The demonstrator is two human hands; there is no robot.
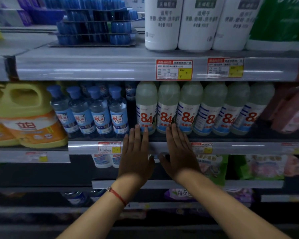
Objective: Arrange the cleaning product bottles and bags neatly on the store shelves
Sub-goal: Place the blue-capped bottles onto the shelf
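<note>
At the middle shelf front: left hand (136, 153) and right hand (179, 152) side by side, fingers straight and flat, gripping nothing. Left fingertips (138, 128) at the base of the first "84" bottle (146, 107); right fingertips (173, 127) at the bases of the second "84" bottle (168, 107) and third; actual contact hard to confirm. Red string bracelet (118, 195) on left wrist.

Looks like squaring up the "84" row (204, 109). To do well: press low at the bases, both palms level, slow even push so nothing tips; labels forward, fronts flush just behind the shelf lip (248, 147).

Counts, front rank only:
- "84" bottles: six, touching shoulder to shoulder, upright.
- Blue-capped clear bottles (91, 109): four in front, more behind, number unclear.
- Yellow jugs (24, 114): at least two, left of those.
- White bottles (195, 23) on upper shelf: three.
- Blue blister packs (97, 25): stacked flat, roughly four layers, blurred.
- Price tags (174, 69) on upper rail: two clear.
</note>
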